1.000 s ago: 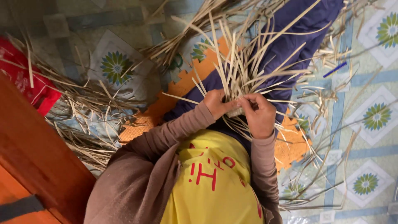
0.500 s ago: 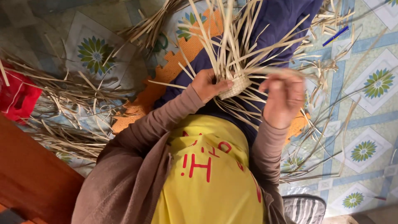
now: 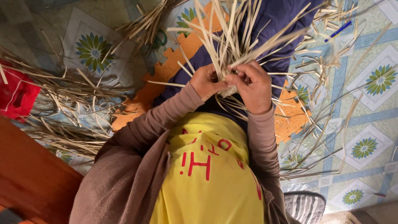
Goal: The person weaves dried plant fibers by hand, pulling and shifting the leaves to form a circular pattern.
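Woven piece: a small pale plaited start (image 3: 229,90), only a sliver of it showing between the two hands, held above the person's lap over the dark blue cloth (image 3: 282,25).
Loose strips: long, flat, straw-coloured strips (image 3: 232,37) fan up and outward from the woven piece, most toward the far edge of the floor mat, a few trailing back toward the body.
Left hand: the left hand (image 3: 207,81) is closed around the near-left side of the woven piece, thumb pressing across it.
Right hand: the right hand (image 3: 253,87) is curled tight, fingertips pinching strips right where they leave the weave; which single strip it holds I cannot tell.
Handling: I judge it very light, springy and thin; the strips bend easily but would likely crease or split if folded sharply, and the plaiting looks apt to loosen if let go.
Where to hold: probably best on the woven core itself, pinched flat between thumb and fingers, not by the free ends.
Under it: an orange foam mat (image 3: 166,72) lies beneath the legs, on a floor covering with blue-green flower squares (image 3: 93,47).
Around: heaps of spare strips (image 3: 74,103) lie toward the left edge, more scraps (image 3: 327,62) on the right.
Further out: a blue pen (image 3: 339,30) near the far right corner, a red bag (image 3: 14,93) at the left edge, and brown wooden furniture (image 3: 29,174) at the near left.
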